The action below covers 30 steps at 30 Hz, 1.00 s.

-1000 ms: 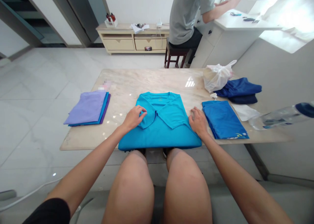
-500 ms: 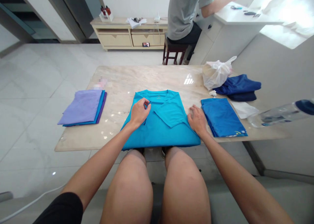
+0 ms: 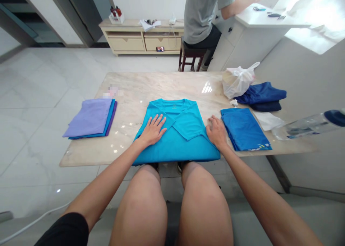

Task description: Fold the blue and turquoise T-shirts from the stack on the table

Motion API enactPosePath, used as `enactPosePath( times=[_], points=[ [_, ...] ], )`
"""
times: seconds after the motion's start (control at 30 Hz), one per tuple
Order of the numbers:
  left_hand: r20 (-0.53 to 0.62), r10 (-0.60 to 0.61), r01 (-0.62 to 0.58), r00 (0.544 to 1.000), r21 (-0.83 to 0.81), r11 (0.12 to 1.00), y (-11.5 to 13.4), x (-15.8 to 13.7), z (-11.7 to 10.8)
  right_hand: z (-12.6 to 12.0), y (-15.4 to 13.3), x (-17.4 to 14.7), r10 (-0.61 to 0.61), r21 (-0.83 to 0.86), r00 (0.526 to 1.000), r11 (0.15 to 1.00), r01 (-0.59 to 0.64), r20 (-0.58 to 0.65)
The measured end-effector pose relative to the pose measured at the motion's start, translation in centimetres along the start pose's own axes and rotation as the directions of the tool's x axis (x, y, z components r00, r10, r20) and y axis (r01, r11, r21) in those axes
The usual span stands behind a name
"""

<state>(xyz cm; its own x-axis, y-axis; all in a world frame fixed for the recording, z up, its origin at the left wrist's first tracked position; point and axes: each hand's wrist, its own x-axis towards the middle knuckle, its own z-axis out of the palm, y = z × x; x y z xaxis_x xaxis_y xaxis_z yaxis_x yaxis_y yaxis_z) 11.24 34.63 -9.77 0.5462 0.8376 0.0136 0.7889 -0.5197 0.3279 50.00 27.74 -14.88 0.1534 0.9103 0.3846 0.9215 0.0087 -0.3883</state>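
Observation:
A turquoise T-shirt (image 3: 178, 149) lies on the marble table (image 3: 172, 84) in front of me, its collar at the far side and both sleeves folded inward across the front. My left hand (image 3: 153, 130) rests flat on the folded left sleeve, fingers spread. At the shirt's right edge, my right hand (image 3: 216, 131) lies on the table with its fingers loosely bent and apart, holding nothing. Just right of that hand is a folded blue garment (image 3: 245, 127).
Folded purple and blue garments (image 3: 90, 116) are stacked on the table's left. At the right are a white plastic bag (image 3: 238, 81), dark blue clothing (image 3: 262, 96), and a clear bottle (image 3: 307, 125). A person in grey (image 3: 201, 16) sits on a stool (image 3: 192, 55) beyond.
My left hand has let go of the pinched left sleeve, which now lies folded inward, and has flattened onto it. My right hand has stayed in place.

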Motion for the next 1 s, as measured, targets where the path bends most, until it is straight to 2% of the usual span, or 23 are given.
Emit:
enactPosePath(
  times=[0.07, 0.2, 0.33, 0.47, 0.57, 0.7, 0.77, 0.87, 1.0],
  points=[
    [-0.005, -0.002, 0.002, 1.000, 0.002, 1.000, -0.1, 0.4, -0.1, 0.0, 0.1, 0.0, -0.003, -0.001, 1.000, 1.000, 0.003, 0.000],
    [-0.091, -0.050, 0.050, 0.995, -0.008, 0.999, -1.1, 2.1, -0.2, -0.2, 0.2, -0.1, -0.015, 0.000, 1.000, 1.000, 0.015, 0.016],
    [-0.077, -0.082, 0.081, 0.994, -0.019, 0.997, -2.6, 3.8, 0.5, -0.5, 0.0, -0.1, -0.011, 0.002, 1.000, 1.000, 0.011, 0.017],
    [-0.166, -0.127, 0.121, 0.978, -0.047, 0.992, -3.8, 5.4, 0.7, -0.7, -0.1, -0.1, -0.009, -0.005, 1.000, 1.000, 0.009, 0.022],
    [-0.116, -0.167, 0.162, 0.979, -0.044, 0.986, -4.4, 6.8, 0.7, -0.8, 0.0, -0.1, -0.015, -0.013, 1.000, 1.000, 0.015, 0.024],
    [-0.095, -0.153, 0.150, 0.984, -0.045, 0.988, -4.4, 7.6, 0.5, -0.7, 0.4, -0.2, -0.031, -0.026, 0.999, 0.999, 0.032, 0.028],
    [-0.134, -0.146, 0.140, 0.980, -0.053, 0.989, -3.9, 6.4, 0.3, -0.5, 0.8, -0.2, -0.043, -0.028, 0.999, 0.999, 0.044, 0.028],
    [-0.193, -0.133, 0.125, 0.972, -0.050, 0.991, -2.9, 2.1, 0.5, 0.0, 1.2, 0.0, -0.061, -0.022, 0.997, 0.998, 0.062, 0.040],
    [-0.151, -0.077, 0.081, 0.986, 0.019, 0.997, -2.6, -4.5, 1.3, 0.4, -0.4, 0.9, -0.033, -0.044, 0.999, 0.998, 0.034, 0.014]
  ],
)
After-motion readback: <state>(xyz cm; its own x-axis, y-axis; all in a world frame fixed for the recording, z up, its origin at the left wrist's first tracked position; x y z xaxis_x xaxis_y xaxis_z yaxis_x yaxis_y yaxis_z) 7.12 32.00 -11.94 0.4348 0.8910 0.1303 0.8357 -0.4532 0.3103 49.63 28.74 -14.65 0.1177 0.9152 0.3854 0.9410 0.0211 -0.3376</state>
